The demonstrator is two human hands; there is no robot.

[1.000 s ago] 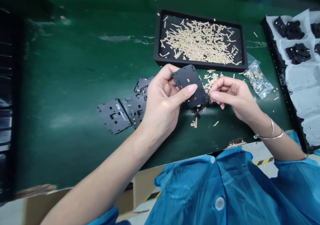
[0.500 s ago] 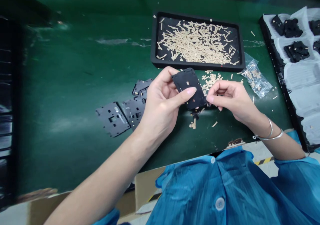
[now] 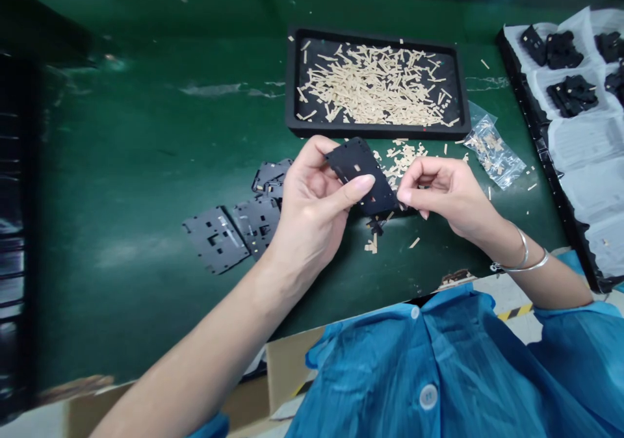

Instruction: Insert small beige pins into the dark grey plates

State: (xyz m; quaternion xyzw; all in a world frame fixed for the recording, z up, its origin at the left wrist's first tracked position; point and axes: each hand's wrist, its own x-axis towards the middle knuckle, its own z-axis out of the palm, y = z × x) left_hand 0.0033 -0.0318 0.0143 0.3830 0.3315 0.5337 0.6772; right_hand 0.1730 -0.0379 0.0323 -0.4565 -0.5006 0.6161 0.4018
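Between thumb and fingers, my left hand (image 3: 316, 207) grips a flat black plastic plate (image 3: 358, 165) with small cut-outs, tilted above the table. My right hand (image 3: 439, 191) is pinched at the plate's lower right corner; whatever its fingertips hold is too small to make out. Beneath and behind the plate lie loose beige strips (image 3: 404, 158) and a small dark piece (image 3: 375, 225). Left of my left hand, several similar black plates (image 3: 217, 240) rest on the table, partly hidden by my wrist.
A black tray (image 3: 291, 80) heaped with beige strips stands at the back. Beside it lies a clear plastic bag (image 3: 497, 152) with small pieces inside. On the right is a compartmented white tray (image 3: 582, 142) holding black parts. The green table (image 3: 141, 230) has worn edges.
The whole view has shifted slightly. My left hand still holds the black plate, tilted a little differently, and my right fingertips stay at its corner.
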